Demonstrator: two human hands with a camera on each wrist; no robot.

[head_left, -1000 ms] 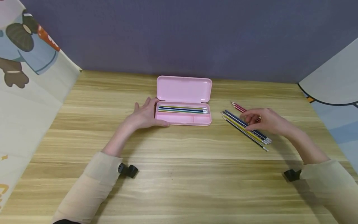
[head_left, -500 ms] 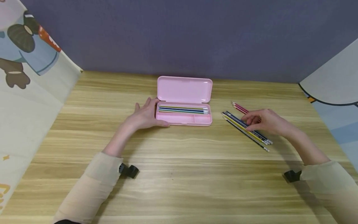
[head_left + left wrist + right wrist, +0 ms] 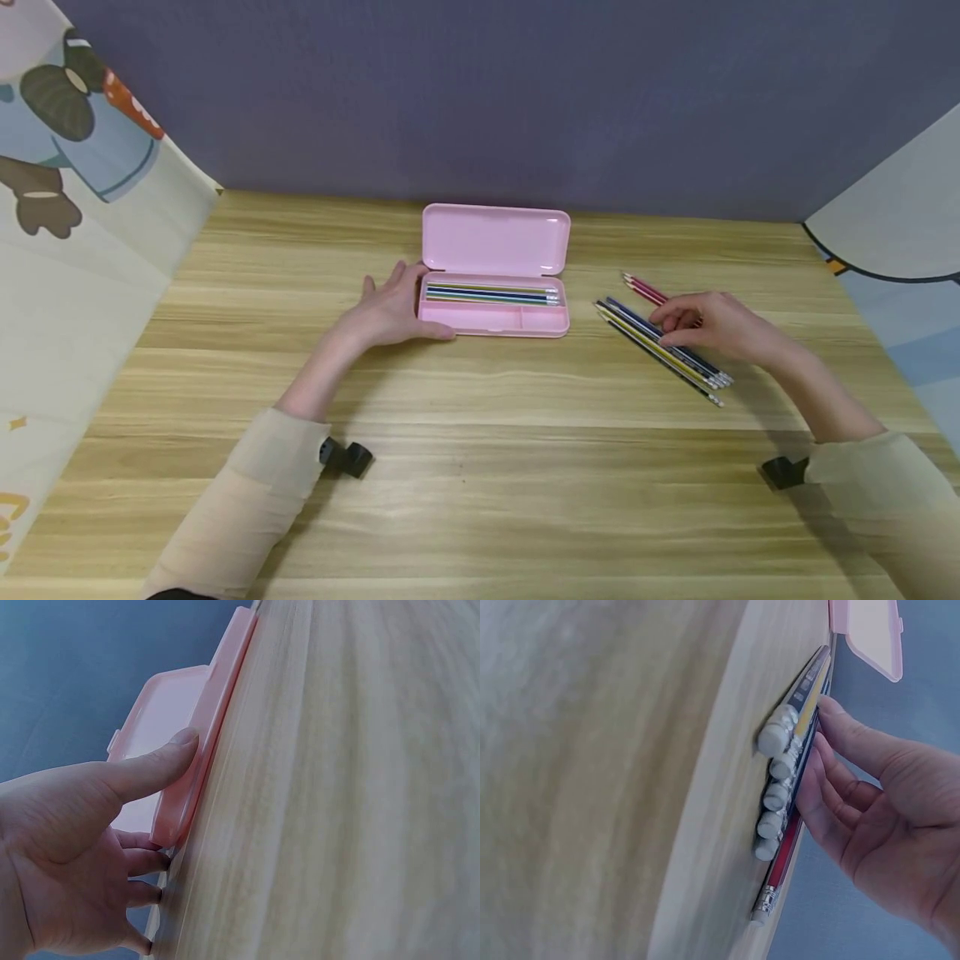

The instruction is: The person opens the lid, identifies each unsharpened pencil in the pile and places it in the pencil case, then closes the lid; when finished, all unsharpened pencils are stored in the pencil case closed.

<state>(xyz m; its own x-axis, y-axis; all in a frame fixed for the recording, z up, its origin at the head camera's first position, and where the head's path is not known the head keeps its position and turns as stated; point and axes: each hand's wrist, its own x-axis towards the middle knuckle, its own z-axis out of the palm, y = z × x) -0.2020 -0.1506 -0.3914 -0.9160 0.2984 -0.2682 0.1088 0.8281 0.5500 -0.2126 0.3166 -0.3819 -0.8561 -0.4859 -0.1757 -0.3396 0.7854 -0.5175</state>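
Observation:
A pink pencil case (image 3: 468,317) lies with its lid (image 3: 495,237) raised; several striped pencils (image 3: 487,293) fill its back compartment. My left hand (image 3: 386,315) holds the case's left end, thumb along the front wall and fingers spread round the end and back corner. In the left wrist view the thumb (image 3: 169,759) presses the pink wall. At the right, my right hand (image 3: 716,327) pinches a dark blue pencil (image 3: 632,312) in a slanting pile, fingers curled. A yellow pencil (image 3: 637,335) and a black pencil (image 3: 667,365) lie nearer me. Red pencils (image 3: 641,287) are partly hidden behind the hand.
All of this is on a wood-grain table (image 3: 465,500). A dark blue-grey partition (image 3: 495,100) rises along the back edge, and printed panels stand at both sides. Eraser ends of the pencils (image 3: 774,741) point towards the right wrist camera.
My right fingers have shifted very slightly to the right, and the dark blue pencils' eraser ends are a little more spread. The left hand still holds the case in the same place.

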